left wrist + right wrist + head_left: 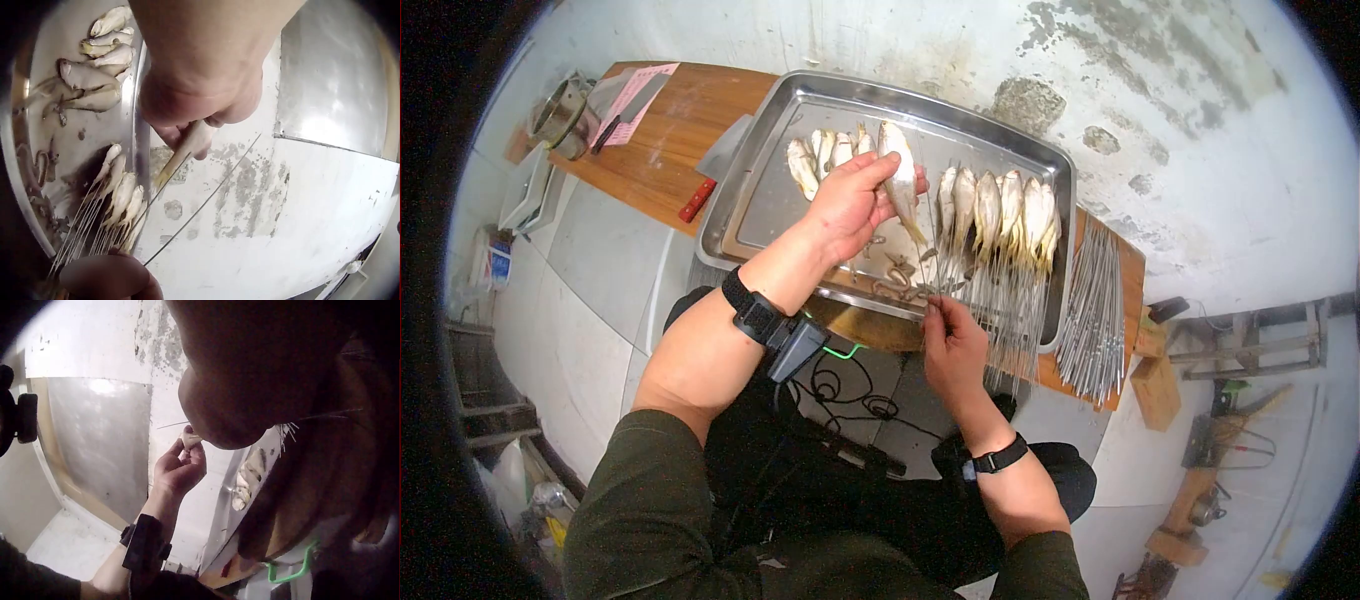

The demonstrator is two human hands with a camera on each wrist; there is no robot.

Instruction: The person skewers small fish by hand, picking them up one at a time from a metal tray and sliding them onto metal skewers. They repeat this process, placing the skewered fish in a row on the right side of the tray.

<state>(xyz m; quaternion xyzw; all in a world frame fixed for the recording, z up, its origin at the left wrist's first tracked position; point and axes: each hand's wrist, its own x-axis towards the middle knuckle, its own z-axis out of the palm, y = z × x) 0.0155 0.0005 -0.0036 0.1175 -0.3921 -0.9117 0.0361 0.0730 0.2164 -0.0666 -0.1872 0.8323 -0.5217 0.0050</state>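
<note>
One fish over the tray

Left hand grips it with curled fingers; right hand pinches two skewers near the tray's edge.

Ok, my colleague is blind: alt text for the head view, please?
A person's left hand holds a fish over a metal tray while the right hand pinches a thin skewer. More fish lie inside, some skewered, with more skewers beside the tray.
</note>
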